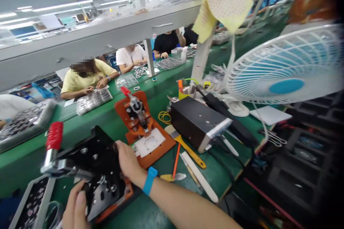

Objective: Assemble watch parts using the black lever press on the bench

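The right hand (129, 162), a blue band on its wrist, has its fingers (117, 146) curled over the edge of a black metal hand press (99, 164) with a red-capped lever (54, 136), which is tilted above the green desk (142, 214). The left hand (75, 207) holds the press's lower side. Just beyond stands an orange hand press (139, 114) carrying a white plate (149, 142), beside a yellow-handled scraper (189, 154) and a black box unit (197, 123).

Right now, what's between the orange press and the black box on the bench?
In the head view, a coil of yellow wire lies between the orange press and the black box, with a yellow-handled scraper just below it.
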{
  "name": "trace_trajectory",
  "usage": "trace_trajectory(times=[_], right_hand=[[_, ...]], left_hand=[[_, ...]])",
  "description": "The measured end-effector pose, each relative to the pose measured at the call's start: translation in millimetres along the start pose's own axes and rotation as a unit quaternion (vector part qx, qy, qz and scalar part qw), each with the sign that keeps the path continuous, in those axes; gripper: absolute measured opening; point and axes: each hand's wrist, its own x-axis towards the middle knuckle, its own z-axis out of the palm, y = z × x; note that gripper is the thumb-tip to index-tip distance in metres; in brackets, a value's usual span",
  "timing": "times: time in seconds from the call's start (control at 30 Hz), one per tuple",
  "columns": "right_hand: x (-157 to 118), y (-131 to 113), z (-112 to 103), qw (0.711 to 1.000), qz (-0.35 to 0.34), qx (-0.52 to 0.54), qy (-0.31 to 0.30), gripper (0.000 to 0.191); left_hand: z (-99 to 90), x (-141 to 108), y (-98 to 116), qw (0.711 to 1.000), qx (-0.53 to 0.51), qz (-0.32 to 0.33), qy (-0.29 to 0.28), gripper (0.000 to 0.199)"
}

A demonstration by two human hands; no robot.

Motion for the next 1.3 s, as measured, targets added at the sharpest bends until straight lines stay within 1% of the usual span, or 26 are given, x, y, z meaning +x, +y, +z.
trace_trajectory(times=[0.07, 0.13, 0.2, 0.27, 0.37, 0.5, 0.73, 0.83, 0.97, 1.1, 1.17, 1.23, 1.3], right_hand=[[-0.1, 2.4, 0.7, 0.998, 0.026, 0.061, 0.012, 0.044], [-0.3, 4.5, 0.7, 0.994, 0.033, 0.107, 0.016, 0.047], [-0.3, 6.7, 0.2, 0.99, 0.028, 0.134, 0.019, 0.046], [-0.1, 9.7, -0.1, 0.987, 0.021, 0.154, 0.029, 0.046], [0.8, 15.2, 0.9, 0.982, 0.012, 0.182, 0.04, 0.047], [2.5, 20.5, 2.3, 0.977, 0.002, 0.212, 0.025, 0.044], [3.0, 23.6, 2.5, 0.967, 0.039, 0.251, 0.027, 0.049], [1.8, 25.7, 2.4, 0.97, 0.029, 0.24, 0.031, 0.049], [0.1, 23.8, 0.6, 0.978, -0.002, 0.206, 0.028, 0.042], [-0.6, 15.7, -3.2, 0.984, 0.006, 0.179, 0.01, 0.05], [-1.1, 12.3, -5.3, 0.985, 0.007, 0.172, 0.008, 0.05], [-1.7, 10.3, -6.9, 0.987, 0.003, 0.162, 0.006, 0.049], [-2.4, 9.4, -7.7, 0.989, 0.004, 0.149, 0.005, 0.047]], left_hand=[[5.3, -0.5, 0.3, 0.999, -0.037, -0.025, -0.009, 0.07], [10.6, -3.9, 8.6, 0.997, -0.071, -0.03, -0.015, 0.07], [14.0, -9.0, 21.1, 0.995, -0.089, -0.031, -0.021, 0.066], [14.9, -13.6, 33.6, 0.994, -0.097, -0.046, -0.031, 0.061], [13.4, -17.0, 46.1, 0.99, -0.109, -0.071, -0.051, 0.059], [10.7, -17.0, 51.3, 0.988, -0.118, -0.068, -0.07, 0.057], [11.1, -18.7, 59.1, 0.985, -0.132, -0.071, -0.082, 0.058], [11.9, -20.3, 56.9, 0.985, -0.132, -0.07, -0.083, 0.058], [11.6, -21.1, 47.2, 0.99, -0.102, -0.069, -0.072, 0.056], [12.5, -21.5, 39.2, 0.991, -0.09, -0.063, -0.07, 0.054], [12.9, -22.2, 35.2, 0.993, -0.082, -0.062, -0.06, 0.055], [12.5, -21.9, 28.1, 0.994, -0.071, -0.061, -0.05, 0.055], [10.8, -19.8, 16.6, 0.996, -0.059, -0.053, -0.049, 0.057]])
